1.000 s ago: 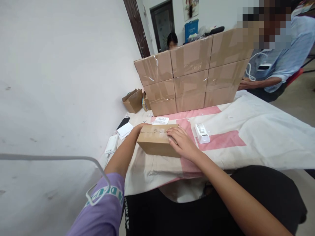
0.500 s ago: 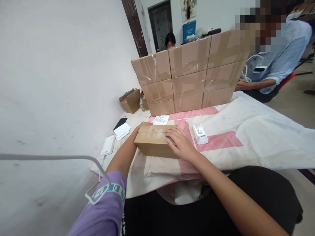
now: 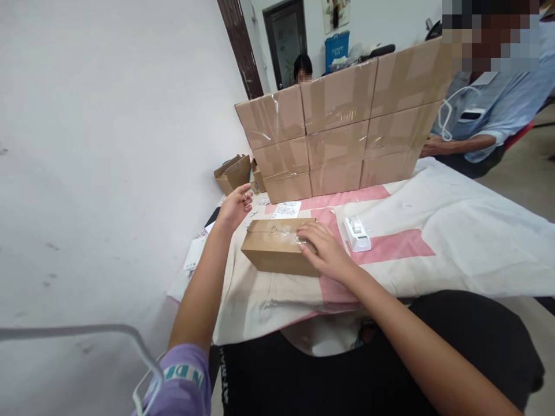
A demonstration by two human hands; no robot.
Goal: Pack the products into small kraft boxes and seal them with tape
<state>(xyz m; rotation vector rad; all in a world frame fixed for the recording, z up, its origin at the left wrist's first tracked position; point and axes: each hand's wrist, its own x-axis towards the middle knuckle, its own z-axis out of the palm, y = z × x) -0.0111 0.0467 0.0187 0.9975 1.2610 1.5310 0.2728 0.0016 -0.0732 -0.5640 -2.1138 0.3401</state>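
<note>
A closed brown cardboard box (image 3: 281, 257) lies on the table in front of me, with some shiny clear tape and dark marks on its top. My right hand (image 3: 323, 245) is over the right end of this box, its fingers curved across the top edge and holding it. Raised beyond the box's left end, my left hand (image 3: 236, 207) is empty, with its fingers loosely curled and apart. A printed sheet of paper (image 3: 286, 210) lies just behind the box. To the right of it stands a small white tape dispenser (image 3: 358, 234).
A wall of stacked, taped cartons (image 3: 338, 130) stands across the back of the table. An opened carton (image 3: 233, 173) sits by the white wall at left. White devices (image 3: 195, 253) lie at the left edge. A co-worker in a blue shirt (image 3: 494, 115) sits at right.
My left hand has come off the box's left side and lifted up and away to the left. My right hand stays on the box. The view has shifted slightly.
</note>
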